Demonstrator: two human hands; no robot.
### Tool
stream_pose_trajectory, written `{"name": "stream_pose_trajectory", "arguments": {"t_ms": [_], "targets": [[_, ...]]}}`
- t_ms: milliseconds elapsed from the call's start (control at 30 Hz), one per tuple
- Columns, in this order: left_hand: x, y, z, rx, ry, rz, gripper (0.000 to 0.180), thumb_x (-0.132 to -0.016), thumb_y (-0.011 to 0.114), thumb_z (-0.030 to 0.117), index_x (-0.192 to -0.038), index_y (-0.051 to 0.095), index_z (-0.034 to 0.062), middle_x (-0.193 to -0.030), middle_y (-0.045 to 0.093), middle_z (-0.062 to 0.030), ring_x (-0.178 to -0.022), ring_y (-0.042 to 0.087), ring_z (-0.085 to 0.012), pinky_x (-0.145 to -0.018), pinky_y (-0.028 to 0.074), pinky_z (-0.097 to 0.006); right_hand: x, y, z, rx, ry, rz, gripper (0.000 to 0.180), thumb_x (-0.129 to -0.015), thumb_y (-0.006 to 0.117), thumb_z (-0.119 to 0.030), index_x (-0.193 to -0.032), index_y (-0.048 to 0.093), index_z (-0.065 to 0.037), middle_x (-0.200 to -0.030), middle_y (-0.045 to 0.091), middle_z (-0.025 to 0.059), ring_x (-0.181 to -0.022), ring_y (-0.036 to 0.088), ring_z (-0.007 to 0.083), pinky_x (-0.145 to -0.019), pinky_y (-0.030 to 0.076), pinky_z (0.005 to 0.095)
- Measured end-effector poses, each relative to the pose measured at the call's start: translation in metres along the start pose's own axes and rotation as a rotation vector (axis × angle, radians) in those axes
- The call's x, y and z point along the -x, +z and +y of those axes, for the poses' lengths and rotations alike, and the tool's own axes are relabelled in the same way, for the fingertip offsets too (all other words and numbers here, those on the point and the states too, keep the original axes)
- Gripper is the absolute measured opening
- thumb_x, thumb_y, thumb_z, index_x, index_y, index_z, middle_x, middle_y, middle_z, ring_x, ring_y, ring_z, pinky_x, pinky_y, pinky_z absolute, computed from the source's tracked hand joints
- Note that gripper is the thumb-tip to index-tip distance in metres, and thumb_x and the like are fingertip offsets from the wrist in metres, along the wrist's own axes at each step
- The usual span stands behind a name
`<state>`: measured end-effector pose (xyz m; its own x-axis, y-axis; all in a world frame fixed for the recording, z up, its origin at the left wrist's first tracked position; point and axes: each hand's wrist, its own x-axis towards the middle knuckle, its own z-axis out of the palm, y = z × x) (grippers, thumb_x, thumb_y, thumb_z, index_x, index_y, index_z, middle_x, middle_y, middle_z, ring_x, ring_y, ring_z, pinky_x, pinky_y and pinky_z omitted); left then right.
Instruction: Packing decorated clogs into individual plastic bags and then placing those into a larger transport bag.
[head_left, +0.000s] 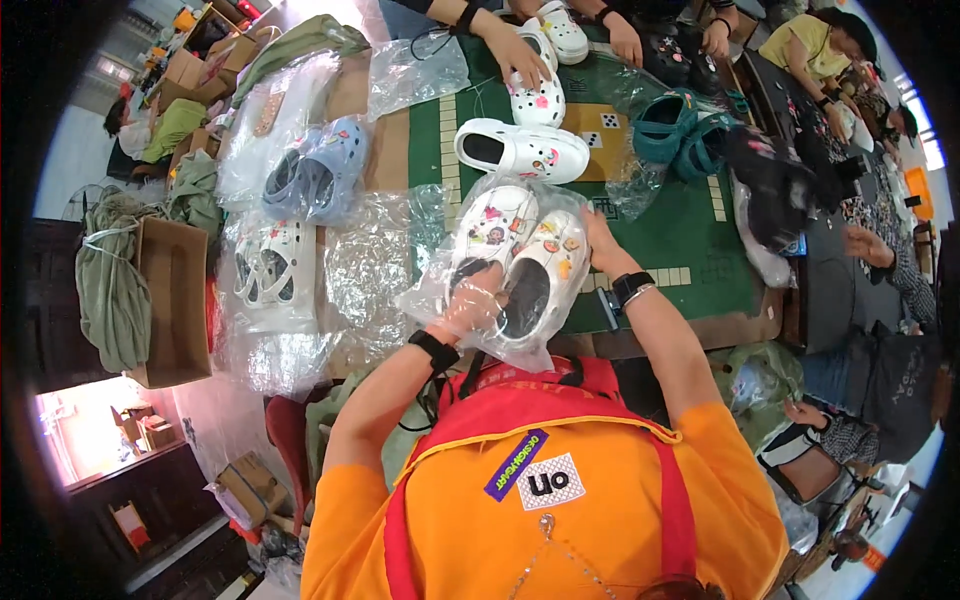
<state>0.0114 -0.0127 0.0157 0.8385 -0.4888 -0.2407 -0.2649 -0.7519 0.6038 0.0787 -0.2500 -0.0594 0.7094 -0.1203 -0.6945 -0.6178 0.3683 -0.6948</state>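
A pair of white clogs (pixel 540 286) with colourful charms sits in a clear plastic bag (pixel 423 296) close in front of me. My left hand (pixel 474 298) is closed at the heel end of the left clog, under the film, fingers partly hidden. At the other side, my right hand (pixel 602 240) grips the bag's edge along the right clog. Just beyond the bag lies a single white clog (pixel 522 152) on its side. Farther off, another person's hand (pixel 518 58) rests on a white clog with charms (pixel 538 98).
The table has a green mat (pixel 690 240). Blue clogs (pixel 335 165) and bagged white clogs (pixel 275 262) lie at left, near loose clear bags (pixel 380 250). Teal clogs (pixel 665 130) stand at right. A cardboard box (pixel 172 290) is beyond the left edge. Other people work around the table.
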Motion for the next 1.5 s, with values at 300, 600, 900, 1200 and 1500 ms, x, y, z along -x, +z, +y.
{"name": "stream_pose_trajectory", "arguments": {"t_ms": [300,600,900,1200,1500], "targets": [[-0.029,0.068,-0.081,0.013,0.034,0.082,0.037,-0.082,0.043,0.024,-0.112,0.042,0.0011,-0.108,0.045,-0.0273,-0.097,0.046,-0.0407,-0.082,0.037,-0.043,0.059,0.013,0.028,1.014,-0.878,-0.204,0.056,-0.071,0.06,-0.028,-0.12,0.039,-0.01,-0.118,0.041,0.0168,-0.107,0.042,0.032,-0.088,0.034,0.0409],[-0.031,0.02,-0.056,0.056,0.066,0.011,0.05,-0.071,0.055,0.02,-0.115,0.042,0.0,-0.111,0.05,-0.0182,-0.106,0.045,-0.031,-0.087,0.035,-0.042,0.157,0.091,0.056,1.633,-1.338,-0.407,0.068,-0.063,0.061,-0.014,-0.126,0.034,-0.018,-0.123,0.036,0.0141,-0.116,0.033,0.0292,-0.087,0.026,0.0513],[0.069,-0.005,-0.08,-0.322,0.623,0.098,0.044,-0.072,0.047,0.005,-0.115,0.047,0.0143,-0.12,0.045,-0.0109,-0.113,0.04,-0.0268,-0.089,0.034,-0.04,0.166,0.036,0.079,1.483,-1.032,-0.544,0.052,-0.067,0.06,-0.018,-0.115,0.044,-0.014,-0.119,0.04,0.0145,-0.111,0.036,0.0311,-0.088,0.03,0.0439],[0.089,0.008,-0.14,0.069,-0.07,0.485,0.059,-0.064,0.062,0.008,-0.116,0.036,0.0034,-0.111,0.04,-0.0212,-0.101,0.042,-0.0337,-0.081,0.038,-0.037,0.173,-0.014,0.126,0.667,0.201,-0.078,0.042,-0.08,0.051,-0.038,-0.11,0.044,-0.009,-0.101,0.053,0.011,-0.088,0.051,0.0243,-0.069,0.041,0.0391],[0.055,0.017,-0.155,0.628,-0.203,0.311,0.031,-0.073,0.054,0.005,-0.103,0.054,0.005,-0.065,0.057,-0.0093,-0.057,0.055,-0.0151,-0.055,0.044,-0.028,0.173,-0.021,0.147,0.454,0.29,-0.165,0.025,-0.082,0.05,-0.032,-0.095,0.049,-0.011,-0.091,0.054,0.0021,-0.087,0.051,0.0129,-0.073,0.039,0.0334]]}}
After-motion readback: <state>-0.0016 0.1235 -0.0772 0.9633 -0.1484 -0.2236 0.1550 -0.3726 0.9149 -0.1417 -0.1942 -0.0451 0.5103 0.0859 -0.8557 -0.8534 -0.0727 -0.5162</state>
